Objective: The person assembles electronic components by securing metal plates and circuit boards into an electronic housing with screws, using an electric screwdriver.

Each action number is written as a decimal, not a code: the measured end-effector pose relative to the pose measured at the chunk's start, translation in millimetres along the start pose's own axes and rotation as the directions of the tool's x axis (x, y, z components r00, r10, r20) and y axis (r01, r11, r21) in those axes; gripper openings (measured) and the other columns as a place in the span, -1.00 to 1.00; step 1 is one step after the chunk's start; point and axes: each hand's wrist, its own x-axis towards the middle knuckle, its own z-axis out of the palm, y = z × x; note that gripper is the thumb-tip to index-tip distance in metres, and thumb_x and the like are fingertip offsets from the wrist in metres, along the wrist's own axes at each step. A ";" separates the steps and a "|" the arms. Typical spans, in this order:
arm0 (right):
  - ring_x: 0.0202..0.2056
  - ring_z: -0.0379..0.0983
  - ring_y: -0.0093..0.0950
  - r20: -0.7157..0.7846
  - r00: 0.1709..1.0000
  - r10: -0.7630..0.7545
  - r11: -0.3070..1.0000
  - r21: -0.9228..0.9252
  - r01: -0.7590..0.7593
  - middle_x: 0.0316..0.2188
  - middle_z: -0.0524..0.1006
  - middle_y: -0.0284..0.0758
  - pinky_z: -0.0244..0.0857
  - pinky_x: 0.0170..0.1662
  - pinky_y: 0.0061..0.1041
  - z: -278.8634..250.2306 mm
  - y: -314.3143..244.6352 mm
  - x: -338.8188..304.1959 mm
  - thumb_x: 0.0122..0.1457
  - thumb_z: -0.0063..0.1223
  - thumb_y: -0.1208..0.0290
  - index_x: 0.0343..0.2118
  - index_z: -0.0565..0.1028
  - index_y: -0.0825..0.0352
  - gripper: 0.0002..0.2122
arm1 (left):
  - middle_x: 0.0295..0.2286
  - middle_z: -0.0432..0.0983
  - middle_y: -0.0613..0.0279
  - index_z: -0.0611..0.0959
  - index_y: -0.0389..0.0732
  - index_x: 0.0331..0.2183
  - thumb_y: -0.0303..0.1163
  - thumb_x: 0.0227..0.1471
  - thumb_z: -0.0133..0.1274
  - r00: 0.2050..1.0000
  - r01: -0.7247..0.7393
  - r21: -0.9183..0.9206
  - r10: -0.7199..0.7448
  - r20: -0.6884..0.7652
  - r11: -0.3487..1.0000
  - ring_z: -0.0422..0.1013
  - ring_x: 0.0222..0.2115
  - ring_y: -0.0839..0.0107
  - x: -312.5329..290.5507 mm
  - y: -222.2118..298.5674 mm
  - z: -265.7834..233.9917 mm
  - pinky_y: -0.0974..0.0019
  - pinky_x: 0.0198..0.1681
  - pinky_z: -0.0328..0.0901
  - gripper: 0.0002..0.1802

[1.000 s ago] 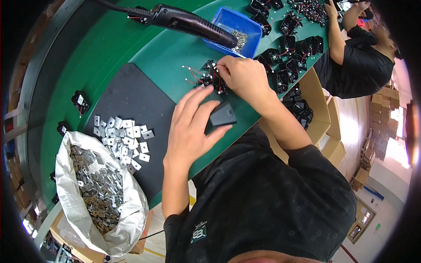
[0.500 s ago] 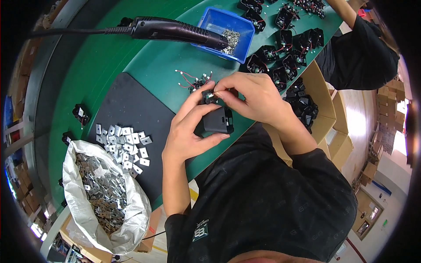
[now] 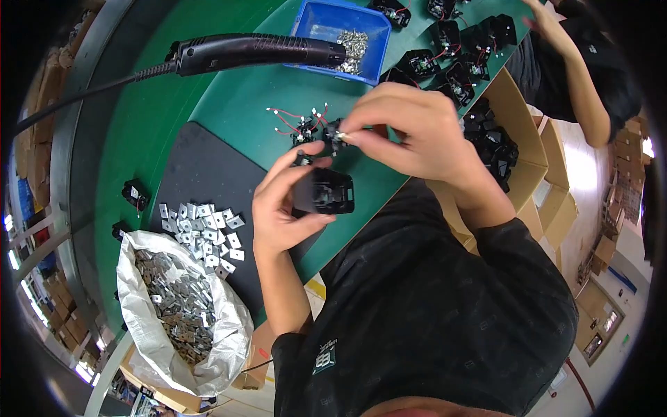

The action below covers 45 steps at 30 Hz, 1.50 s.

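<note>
My left hand [image 3: 279, 207] is closed around a black plastic housing [image 3: 332, 192], whose hollow open end faces right. A small dark piece [image 3: 303, 159] shows at its index fingertip. Just above the housing, my right hand [image 3: 420, 132] pinches a small black part [image 3: 334, 136] with a pale bit at the fingertips; its exact kind is too small to tell. Beside that part, on the green table [image 3: 240, 97], lies a little cluster of black pieces with red wires and white connectors [image 3: 303, 130].
A dark power screwdriver [image 3: 257, 53] hangs over a blue bin [image 3: 303, 28] of small screws. Metal plates [image 3: 208, 229] lie on a black mat [image 3: 201, 160], beside a white sack [image 3: 233, 333] of more plates. Wired housings [image 3: 445, 38], a carton [image 3: 531, 132] and another person's arm [image 3: 580, 83] are right.
The housing has turned so that its hollow end shows. My right hand and the small part have moved apart from it. The other person's arm has shifted, and the view has moved slightly.
</note>
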 end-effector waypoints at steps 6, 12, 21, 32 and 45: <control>-0.53 0.45 -0.51 0.186 0.942 -0.278 0.960 0.036 0.276 -0.45 0.50 -0.44 0.29 -0.59 -0.58 1.9 -14.2 -11.6 -0.17 0.27 0.54 -0.48 0.58 0.25 -0.86 | -0.03 0.32 -0.36 0.50 -0.39 -0.08 -0.31 -0.31 0.40 1.000 0.004 -0.186 0.001 0.028 0.983 0.46 -0.13 0.09 -3.4 -2.0 -12.0 0.19 -0.11 0.36 -0.28; -0.43 0.43 -0.56 0.337 0.886 -0.319 0.925 -0.090 0.368 -0.41 0.41 -0.51 0.29 -0.59 -0.55 2.7 -15.3 -9.4 -0.16 0.10 0.45 -0.46 0.50 0.20 -0.87 | -0.02 0.33 -0.35 0.51 -0.39 -0.08 -0.28 -0.32 0.40 0.993 0.115 -0.200 -0.114 0.016 0.973 0.35 -0.01 0.06 -8.3 1.0 -12.9 0.20 0.02 0.23 -0.28; -0.36 0.44 -0.56 0.336 0.891 -0.305 0.937 -0.063 0.344 -0.41 0.42 -0.50 0.33 -0.55 -0.56 10.4 -14.2 -14.8 -0.16 0.08 0.44 -0.46 0.49 0.21 -0.88 | -0.02 0.34 -0.30 0.52 -0.38 -0.08 -0.25 -0.31 0.39 0.997 0.056 -0.203 -0.043 0.068 0.978 0.34 -0.01 0.11 -5.9 -4.3 -13.0 0.19 0.02 0.23 -0.27; -0.40 0.38 -0.58 0.384 0.876 -0.293 0.908 -0.176 0.381 -0.43 0.34 -0.48 0.29 -0.61 -0.62 14.5 -18.9 -18.5 -0.15 0.08 0.45 -0.52 0.45 0.24 -0.91 | -0.01 0.33 -0.29 0.51 -0.38 -0.07 -0.27 -0.29 0.39 0.985 0.163 -0.189 -0.149 0.084 0.968 0.34 -0.01 0.10 -5.4 0.6 -9.2 0.17 0.00 0.27 -0.28; -0.40 0.38 -0.56 0.240 0.950 -0.199 0.927 -0.269 0.262 -0.41 0.29 -0.46 0.27 -0.58 -0.58 11.9 -25.4 -24.1 -0.10 0.09 0.47 -0.58 0.45 0.24 -0.96 | -0.02 0.33 -0.27 0.50 -0.46 -0.13 -0.17 -0.38 0.46 0.967 0.180 -0.237 -0.216 -0.136 0.955 0.38 -0.06 0.08 -11.5 -2.3 11.3 0.08 0.02 0.27 -0.19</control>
